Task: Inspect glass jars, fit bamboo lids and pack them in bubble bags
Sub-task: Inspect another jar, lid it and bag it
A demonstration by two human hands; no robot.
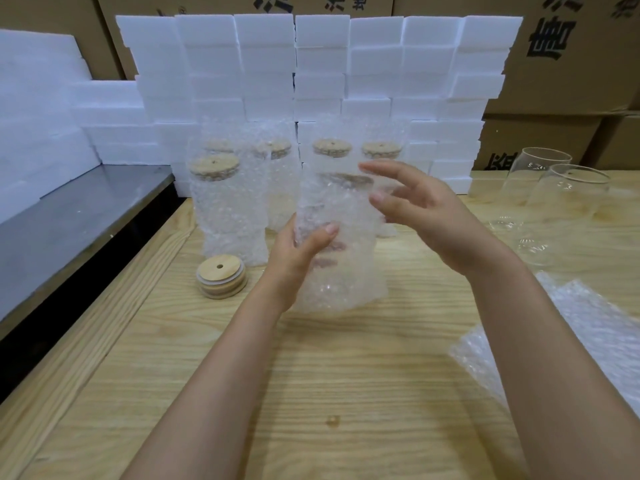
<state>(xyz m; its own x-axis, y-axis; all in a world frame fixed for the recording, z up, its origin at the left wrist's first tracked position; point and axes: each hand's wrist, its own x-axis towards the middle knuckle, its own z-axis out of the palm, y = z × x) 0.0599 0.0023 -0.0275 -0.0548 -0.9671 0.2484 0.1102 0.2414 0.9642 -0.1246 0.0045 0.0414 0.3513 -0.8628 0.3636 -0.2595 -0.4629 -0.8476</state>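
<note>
Gripping the lower half of a bubble bag (341, 258), the left hand (298, 258) holds it upright just above the wooden table (346, 375), thumb across the front and fingers curled round the back. A glass jar (353, 220) sits inside the bag, and its lid (346, 177) shows dimly through the wrap near the top. The right hand (415, 206) is held open beside the upper part of the bag, fingers spread and slightly bent, holding nothing. Whether its fingertips (377, 199) touch the wrap cannot be told.

Beyond the hands, several packed jars (225, 209) stand in their bags, bamboo lids fitted. A small stack of loose bamboo lids (221, 277) lies on the table just left of the left hand. Well to the right of the right hand stand unpacked glass jars (568, 195) without lids. Nearer the right forearm, flat bubble bags (588, 323) lie on the table. White foam blocks (322, 64) are stacked behind the packed jars, with cardboard boxes (554, 64) behind them. A grey metal surface (69, 220) lies far left of the left hand.
</note>
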